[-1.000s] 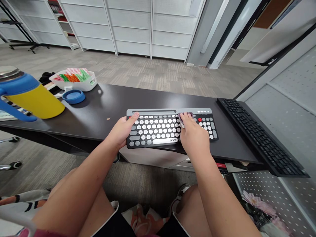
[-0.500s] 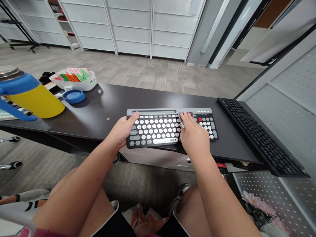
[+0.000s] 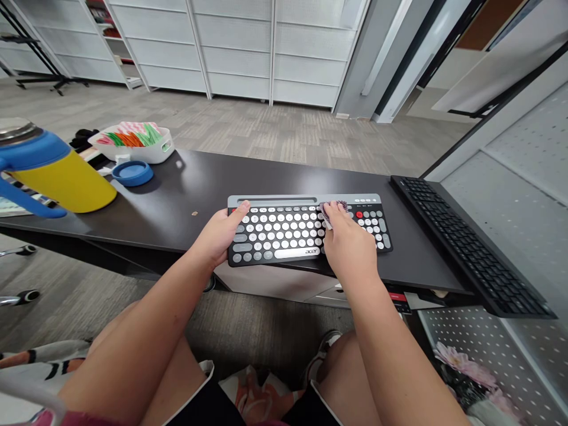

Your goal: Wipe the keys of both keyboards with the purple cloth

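Observation:
A grey and black keyboard with round white keys lies at the front edge of the dark desk, its near side reaching over the edge. My left hand grips its left end, thumb on top and the other fingers out of sight beneath. Over the keys right of the middle, my right hand presses a small patterned cloth against the keyboard. Most of that cloth is hidden under my fingers.
A yellow and blue tumbler, a blue lid and a white basket of colourful packets stand on the left. A black keyboard leans along the right panel. Pink flowers are at lower right.

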Available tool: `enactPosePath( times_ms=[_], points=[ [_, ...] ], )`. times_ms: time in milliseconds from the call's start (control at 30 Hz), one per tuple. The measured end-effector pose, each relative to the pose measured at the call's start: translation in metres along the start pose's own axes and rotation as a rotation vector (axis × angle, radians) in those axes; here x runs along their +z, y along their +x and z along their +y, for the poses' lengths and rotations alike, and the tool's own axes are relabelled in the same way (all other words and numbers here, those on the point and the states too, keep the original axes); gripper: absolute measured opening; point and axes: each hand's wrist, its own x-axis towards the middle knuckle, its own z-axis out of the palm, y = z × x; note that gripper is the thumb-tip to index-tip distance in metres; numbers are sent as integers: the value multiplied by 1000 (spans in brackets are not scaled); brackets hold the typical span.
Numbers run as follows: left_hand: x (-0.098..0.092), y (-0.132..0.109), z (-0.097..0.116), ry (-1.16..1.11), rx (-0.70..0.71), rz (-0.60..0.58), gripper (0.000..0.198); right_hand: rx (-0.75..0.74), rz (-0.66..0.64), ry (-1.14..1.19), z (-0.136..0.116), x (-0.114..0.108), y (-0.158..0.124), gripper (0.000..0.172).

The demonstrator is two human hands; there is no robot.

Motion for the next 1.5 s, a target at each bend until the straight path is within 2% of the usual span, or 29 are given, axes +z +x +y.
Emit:
enactPosePath(
  times_ms=[967, 1500],
  points=[
    [1, 0, 0, 11, 0, -9, 43, -12, 34, -2, 1, 2, -1, 53],
    [2, -1, 1, 21, 3, 4, 43, -6, 10, -10, 1, 2, 0, 53]
  ],
)
